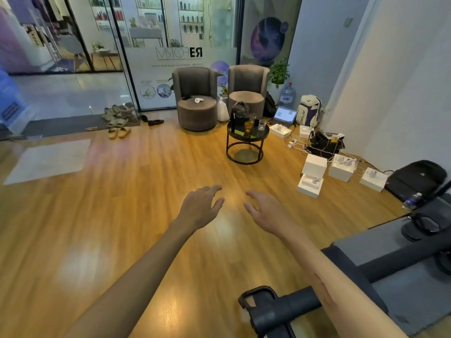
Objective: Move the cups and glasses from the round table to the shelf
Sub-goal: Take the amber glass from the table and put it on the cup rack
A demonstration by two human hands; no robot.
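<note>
Glassware waits on the round worktop [247,137] across the room: an amber glass [248,126] near the middle, a clear glass [252,117] behind it, and a pale cup with a dotted face [261,124] to the right, all standing upright beside a dark bag [240,111] and a black box [236,125] that share the top. The left hand [201,207] and right hand [264,211] are held out over bare wooden floor [122,215], well apart from the worktop, each grip slack with fingers spread and holding nothing. The step in hand looks to be the walk over to the worktop; done well, it means closing in from the open floor side, stopping square to the top, and then taking one vessel per hand around the body rather than the rim, keeping the amber one level since it may hold liquid, though at this distance that cannot be told for sure. The bag crowds the back of the top, so reaching from the front avoids knocking it. No shelf shows in this view, so where the pieces go cannot be judged. Two grey armchairs [196,98] stand behind the worktop. To the right lie white boxes [314,164] and a tangle of cables [302,145] on the floor, a trip risk if the path drifts that way. A dark exercise machine [366,284] sits close at the lower right, beside the right forearm, and slippers [119,132] lie by the glass door [117,52].
</note>
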